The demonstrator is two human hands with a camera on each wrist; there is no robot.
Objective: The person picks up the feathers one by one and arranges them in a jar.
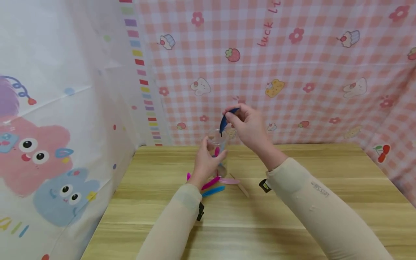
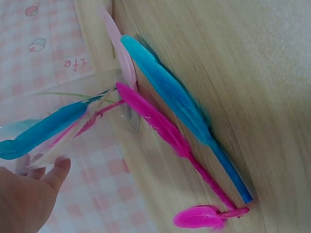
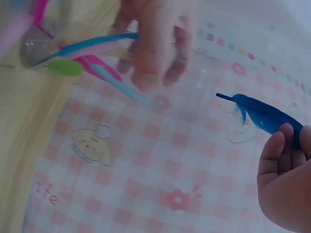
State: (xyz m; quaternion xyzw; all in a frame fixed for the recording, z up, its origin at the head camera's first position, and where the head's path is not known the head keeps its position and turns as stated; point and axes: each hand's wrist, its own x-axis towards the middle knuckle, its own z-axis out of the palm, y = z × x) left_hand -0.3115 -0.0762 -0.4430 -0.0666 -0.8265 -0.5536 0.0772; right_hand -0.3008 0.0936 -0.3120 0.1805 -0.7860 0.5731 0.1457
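Note:
My left hand (image 1: 207,162) grips a tall clear plastic cup (image 1: 223,146) around its side, upright at the table's far edge. Inside it stand several feathers, among them a blue feather (image 2: 46,128) and a green one (image 3: 65,68). Above the cup's mouth, my right hand (image 1: 251,126) pinches a dark blue feather (image 1: 223,123) near its tip, with the quill pointing down. In the right wrist view the quill end is just outside the rim. Near the cup's base lie a bright blue feather (image 2: 170,90) and a magenta feather (image 2: 155,119).
On the wooden table (image 1: 292,216) there are also a light pink feather (image 1: 229,181), a tan feather (image 1: 242,189) and a small magenta feather (image 2: 199,217). A pink checked cloth (image 1: 308,65) hangs behind the table, and a white cartoon cloth (image 1: 91,119) at the left.

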